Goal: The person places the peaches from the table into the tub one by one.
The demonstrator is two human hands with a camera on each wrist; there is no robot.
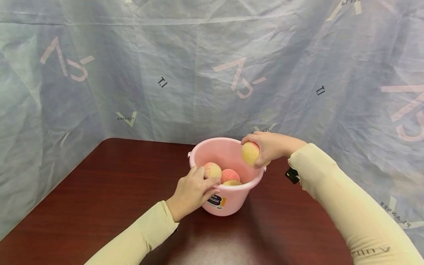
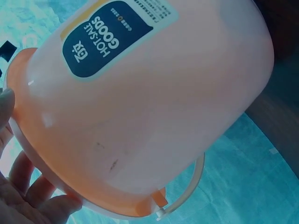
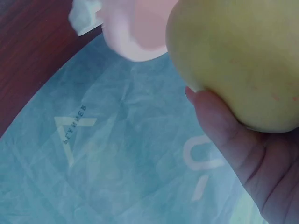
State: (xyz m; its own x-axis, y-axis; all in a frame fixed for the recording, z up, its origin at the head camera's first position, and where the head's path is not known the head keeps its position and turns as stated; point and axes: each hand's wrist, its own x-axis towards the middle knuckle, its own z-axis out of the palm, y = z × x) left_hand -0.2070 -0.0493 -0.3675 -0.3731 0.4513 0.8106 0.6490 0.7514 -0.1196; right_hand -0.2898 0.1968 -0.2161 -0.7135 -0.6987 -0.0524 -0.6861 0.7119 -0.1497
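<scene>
A pink bucket (image 1: pixel 232 202) stands upright on the table, with a printed label (image 2: pixel 107 39) on its side. My left hand (image 1: pixel 190 189) grips its near-left rim, the fingers curled over the edge. Inside lie a speckled yellow-and-pink peach (image 1: pixel 213 170), close beside the left fingers, a redder peach (image 1: pixel 230 176), and a yellow one (image 1: pixel 232 182) partly hidden by the rim. Over the bucket's right side, my right hand (image 1: pixel 269 143) holds a yellow peach with a reddish top (image 1: pixel 250 154). The right thumb (image 3: pixel 215 116) presses against this peach in the right wrist view.
The dark red-brown table (image 1: pixel 116 191) extends to both sides of the bucket. Behind it hangs a grey-blue printed cloth (image 1: pixel 185 73), which also runs along the left and right sides. A pale bucket handle (image 2: pixel 191 184) hangs by the rim.
</scene>
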